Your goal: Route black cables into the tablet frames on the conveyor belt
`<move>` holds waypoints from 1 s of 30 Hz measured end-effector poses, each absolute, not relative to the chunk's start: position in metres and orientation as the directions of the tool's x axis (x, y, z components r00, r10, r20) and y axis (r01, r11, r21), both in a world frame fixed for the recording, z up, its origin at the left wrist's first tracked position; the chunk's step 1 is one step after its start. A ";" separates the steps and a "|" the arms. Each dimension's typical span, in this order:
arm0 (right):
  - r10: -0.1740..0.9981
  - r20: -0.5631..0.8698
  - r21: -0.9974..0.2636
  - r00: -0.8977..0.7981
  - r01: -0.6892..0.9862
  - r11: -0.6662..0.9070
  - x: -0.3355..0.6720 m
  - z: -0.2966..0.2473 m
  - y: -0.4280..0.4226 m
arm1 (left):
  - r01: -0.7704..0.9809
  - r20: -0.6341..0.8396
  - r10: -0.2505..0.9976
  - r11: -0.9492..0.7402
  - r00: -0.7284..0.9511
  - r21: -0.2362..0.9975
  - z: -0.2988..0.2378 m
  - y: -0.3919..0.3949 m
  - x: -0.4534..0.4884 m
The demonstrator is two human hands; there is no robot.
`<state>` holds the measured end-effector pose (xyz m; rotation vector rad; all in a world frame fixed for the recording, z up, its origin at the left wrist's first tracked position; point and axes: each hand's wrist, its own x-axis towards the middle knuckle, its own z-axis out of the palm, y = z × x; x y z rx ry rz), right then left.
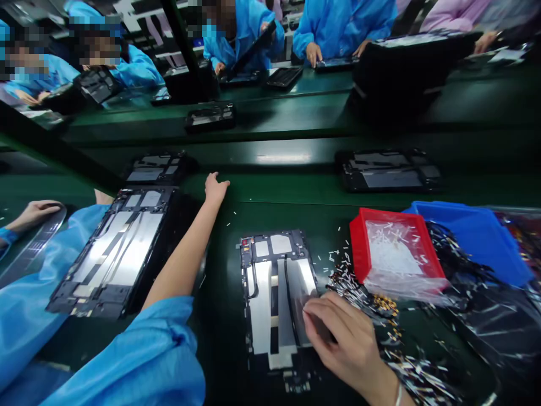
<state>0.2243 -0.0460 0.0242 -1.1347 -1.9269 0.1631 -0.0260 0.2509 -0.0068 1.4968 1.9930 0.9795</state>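
In front of me lies an opened tablet (258, 304), its silver battery cells, dark cables and black frame exposed. My right hand (344, 341) is over its right edge, thumb and fingertips pinched together above a battery cell. A blurred translucent patch shows by the fingertips, and I cannot make out what they hold. My left arm reaches forward in a blue sleeve (156, 355). At its end my left hand (215, 189) is above the green surface, fingers apart and holding nothing. Left of that arm stands a stack of opened tablets (114, 248).
On the right, a red bin (359, 245) holds a bag of small white pieces, beside a blue bin (477, 237). Loose cables (422, 378) are scattered nearby. More tablets (386, 169) rest on the line ahead. A neighbour's hand (40, 214) is at left; co-workers sit opposite.
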 end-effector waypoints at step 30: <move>0.980 0.103 -0.991 0.171 -0.069 0.116 0.199 0.013 -0.053 | 0.097 0.158 0.906 -0.212 0.393 0.973 0.033 -0.037 0.049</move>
